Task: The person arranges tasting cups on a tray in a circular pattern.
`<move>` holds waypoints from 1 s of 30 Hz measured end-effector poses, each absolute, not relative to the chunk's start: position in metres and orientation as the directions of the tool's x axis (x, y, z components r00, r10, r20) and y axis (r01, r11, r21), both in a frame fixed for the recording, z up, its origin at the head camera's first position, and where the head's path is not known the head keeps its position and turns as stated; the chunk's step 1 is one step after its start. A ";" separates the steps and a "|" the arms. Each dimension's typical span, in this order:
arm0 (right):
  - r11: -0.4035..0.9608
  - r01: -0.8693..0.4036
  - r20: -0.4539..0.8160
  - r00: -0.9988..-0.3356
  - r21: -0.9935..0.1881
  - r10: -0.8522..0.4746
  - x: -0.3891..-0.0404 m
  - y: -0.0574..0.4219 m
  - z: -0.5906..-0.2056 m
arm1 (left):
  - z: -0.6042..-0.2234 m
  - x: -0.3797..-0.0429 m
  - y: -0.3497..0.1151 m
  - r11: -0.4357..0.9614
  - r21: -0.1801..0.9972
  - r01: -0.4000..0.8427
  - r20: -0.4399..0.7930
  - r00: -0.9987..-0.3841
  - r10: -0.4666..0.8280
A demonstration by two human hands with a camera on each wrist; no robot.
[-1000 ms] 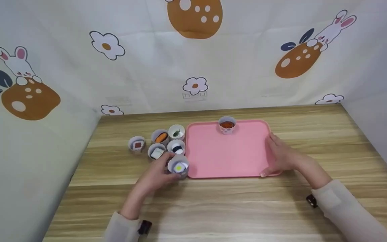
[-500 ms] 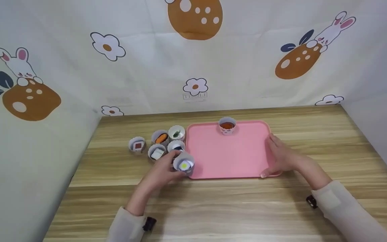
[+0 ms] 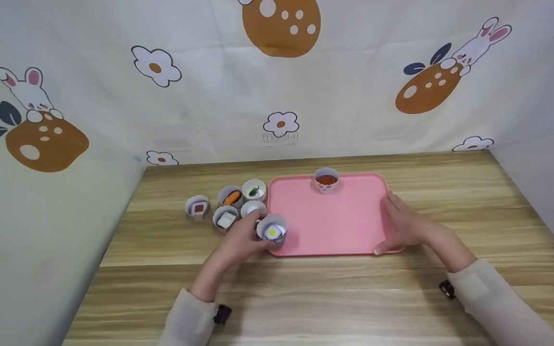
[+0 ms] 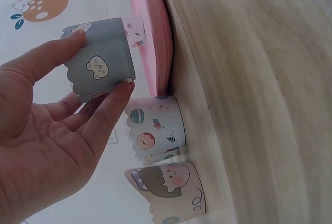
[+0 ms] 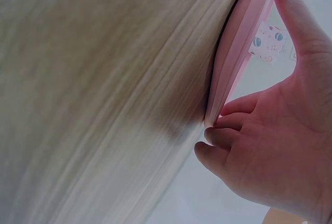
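Observation:
My left hand (image 3: 244, 240) pinches a grey-blue paper baking cup (image 4: 98, 60) printed with bear faces, thumb on one side and fingers on the other. Inside that cup lies a small white piece with a yellow centre, seen in the head view. The cup is over the front left corner of the pink tray (image 3: 330, 221), clear of the table in the left wrist view. My right hand (image 3: 404, 223) spreads along the tray's right edge, its thumb near the front corner and its fingers (image 5: 223, 138) against the rim. Another cup (image 3: 326, 181) with an orange-red filling stands at the tray's back.
Left of the tray cluster several paper cups holding sushi-like pieces: one orange (image 3: 231, 197), one with a green bit (image 3: 254, 191), one white (image 3: 226, 219). A cup with a red-centred square (image 3: 197, 207) stands further left. A patterned cloth (image 3: 219, 96) hangs behind the wooden table (image 3: 325, 298).
My left hand has carried the grey-blue cup rightward and slightly back, from beside the tray to over its front left corner. The right hand has stayed on the tray's edge.

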State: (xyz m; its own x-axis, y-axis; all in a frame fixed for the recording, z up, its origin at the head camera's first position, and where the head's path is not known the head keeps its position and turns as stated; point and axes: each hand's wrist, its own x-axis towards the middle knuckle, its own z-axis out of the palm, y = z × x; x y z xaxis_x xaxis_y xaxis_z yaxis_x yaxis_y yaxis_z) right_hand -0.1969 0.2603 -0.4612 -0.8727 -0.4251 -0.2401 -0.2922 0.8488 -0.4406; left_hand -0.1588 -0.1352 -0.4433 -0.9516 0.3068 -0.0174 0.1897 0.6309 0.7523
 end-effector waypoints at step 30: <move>0.843 -0.296 -0.243 -0.868 -0.448 -0.434 -0.198 0.260 -0.463 | -0.442 -0.174 -0.105 0.586 0.784 0.207 -0.030 -0.929 0.369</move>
State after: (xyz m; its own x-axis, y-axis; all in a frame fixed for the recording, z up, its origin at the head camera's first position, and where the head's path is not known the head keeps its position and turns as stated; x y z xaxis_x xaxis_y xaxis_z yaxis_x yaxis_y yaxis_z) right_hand -0.1979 0.2598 -0.4625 -0.8678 -0.4336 -0.2426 -0.2960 0.8434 -0.4484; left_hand -0.1740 -0.1049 -0.4419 -0.9290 0.3688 -0.0302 0.2070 0.5855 0.7838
